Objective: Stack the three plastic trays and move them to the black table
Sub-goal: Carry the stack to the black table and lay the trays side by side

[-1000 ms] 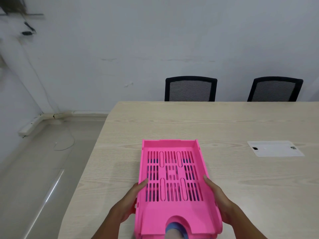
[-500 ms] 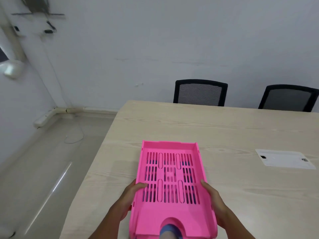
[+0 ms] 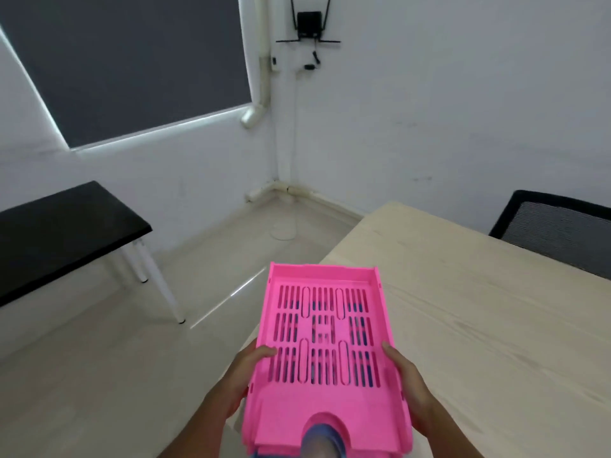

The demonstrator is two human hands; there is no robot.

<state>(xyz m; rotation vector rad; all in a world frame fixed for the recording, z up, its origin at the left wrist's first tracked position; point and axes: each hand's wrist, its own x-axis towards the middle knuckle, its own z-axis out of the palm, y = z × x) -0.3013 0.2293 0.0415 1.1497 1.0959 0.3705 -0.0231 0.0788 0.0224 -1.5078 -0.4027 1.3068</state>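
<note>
Two hands on one pink tray stack (image 3: pixel 325 352), gripped at its long sides and carried in the air, partly over the left edge of the light wooden table (image 3: pixel 479 312), partly over pale floor (image 3: pixel 109 352). Left hand (image 3: pixel 246 371) closed on the left wall, thumb hooked over the rim onto the slotted base. Right hand (image 3: pixel 405 378) closed likewise on the right wall, thumb on top near the rim. Pink tray uppermost; blue showing through its slots and at the arched cut-out in the near end, so at least one more tray nested beneath. Exact count of trays not readable from above.

Off to the left, well apart from the stack: black table (image 3: pixel 62 233), top dark and matte, white legs (image 3: pixel 158 279) angled down to the floor. Between stack and black table, only open floor with a bright streak of reflected light. Behind it, a white wall with a large dark window blind (image 3: pixel 132 61), light leaking along its lower edge. In the corner, a white pipe (image 3: pixel 263 61) running down, and higher up a small black router (image 3: pixel 309 23) with two antennas on a wall bracket, cable hanging below. At far right, beyond the wooden table, the mesh back of a black chair (image 3: pixel 558 233), pushed close against the table's far edge.
</note>
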